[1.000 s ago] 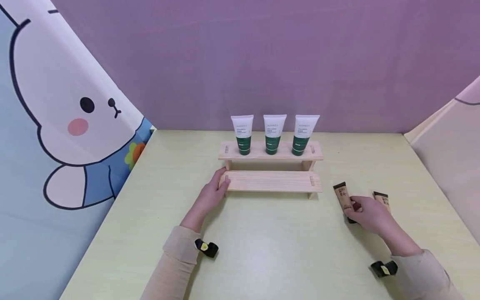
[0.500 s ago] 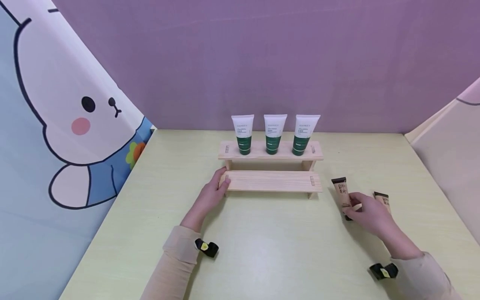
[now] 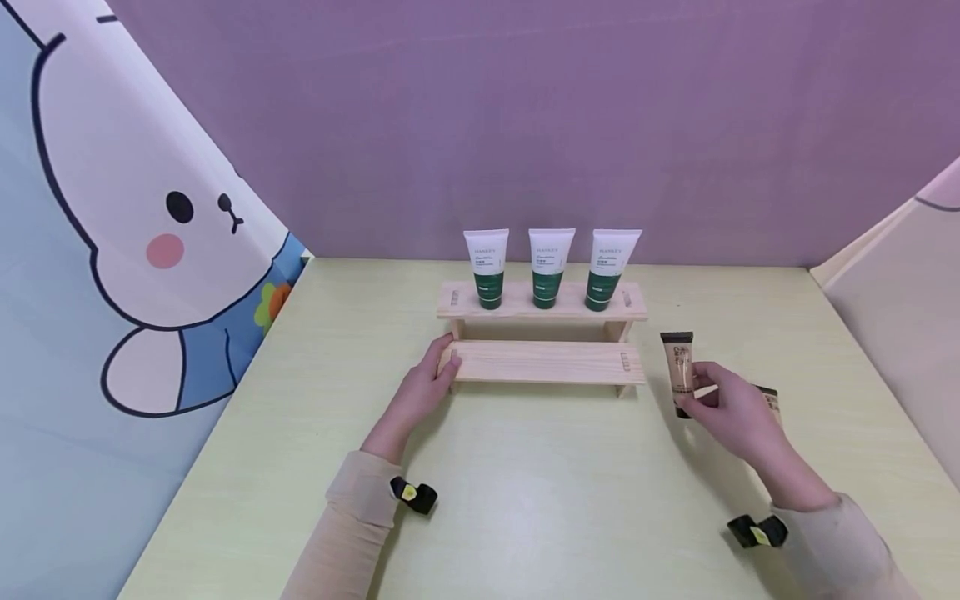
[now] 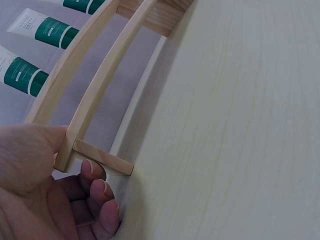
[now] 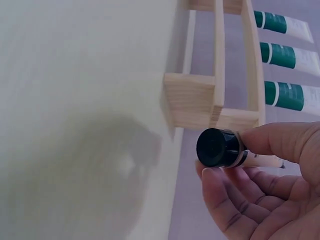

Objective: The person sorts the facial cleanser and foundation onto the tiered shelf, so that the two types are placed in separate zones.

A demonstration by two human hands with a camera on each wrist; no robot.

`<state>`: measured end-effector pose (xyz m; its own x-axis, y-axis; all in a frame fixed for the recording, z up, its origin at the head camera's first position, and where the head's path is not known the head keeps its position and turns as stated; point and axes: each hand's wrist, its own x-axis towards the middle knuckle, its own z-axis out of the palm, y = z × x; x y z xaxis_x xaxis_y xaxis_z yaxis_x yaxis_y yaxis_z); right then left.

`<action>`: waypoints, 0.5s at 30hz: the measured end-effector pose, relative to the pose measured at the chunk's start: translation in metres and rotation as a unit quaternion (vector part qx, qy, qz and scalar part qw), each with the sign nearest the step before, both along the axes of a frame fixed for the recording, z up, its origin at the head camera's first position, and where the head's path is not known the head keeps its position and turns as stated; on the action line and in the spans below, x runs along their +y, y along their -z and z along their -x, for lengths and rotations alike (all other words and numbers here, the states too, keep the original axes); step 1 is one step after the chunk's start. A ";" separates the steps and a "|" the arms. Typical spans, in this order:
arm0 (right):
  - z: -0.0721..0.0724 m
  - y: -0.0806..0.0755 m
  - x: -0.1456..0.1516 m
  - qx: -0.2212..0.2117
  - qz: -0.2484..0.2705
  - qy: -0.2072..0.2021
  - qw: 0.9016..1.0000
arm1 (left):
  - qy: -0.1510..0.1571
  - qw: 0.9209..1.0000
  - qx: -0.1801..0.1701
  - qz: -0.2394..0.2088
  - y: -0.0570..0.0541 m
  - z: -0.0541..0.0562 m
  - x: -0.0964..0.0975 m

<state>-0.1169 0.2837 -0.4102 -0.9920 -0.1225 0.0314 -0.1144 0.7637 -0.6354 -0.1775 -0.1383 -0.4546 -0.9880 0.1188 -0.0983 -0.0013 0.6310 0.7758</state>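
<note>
A two-tier wooden rack (image 3: 540, 363) stands mid-table. My left hand (image 3: 422, 390) grips the left end of its lower shelf; in the left wrist view the thumb lies over the board with the fingers curled below. On the upper shelf stand three white-and-green tubes (image 3: 551, 265), caps down. To the right of the rack, my right hand (image 3: 735, 412) pinches a small tan tube (image 3: 680, 367) with a dark end, held upright above the table. Its black cap (image 5: 214, 147) points toward the camera in the right wrist view. Another tan tube (image 3: 772, 403) lies partly hidden behind the right hand.
The pale wooden table (image 3: 510, 492) reaches back to a purple cloth wall (image 3: 525, 125). A cartoon-printed cloth (image 3: 165, 333) borders the left side, and a pale cloth (image 3: 900, 317) the right. Each wrist bears a small black device (image 3: 757, 531).
My right hand has lifted the tan tube off the table and moved slightly away from me, turning it more upright. The left hand and the rack have stayed put.
</note>
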 end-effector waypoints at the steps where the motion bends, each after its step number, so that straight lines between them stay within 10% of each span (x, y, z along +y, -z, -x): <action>1: 0.001 -0.002 -0.002 0.005 0.003 0.000 1.000 | 0.001 1.000 0.002 0.000 0.000 0.000 0.000; 15: 0.020 -0.020 -0.040 0.049 0.052 -0.031 0.997 | -0.002 1.000 0.000 -0.004 0.000 0.001 0.000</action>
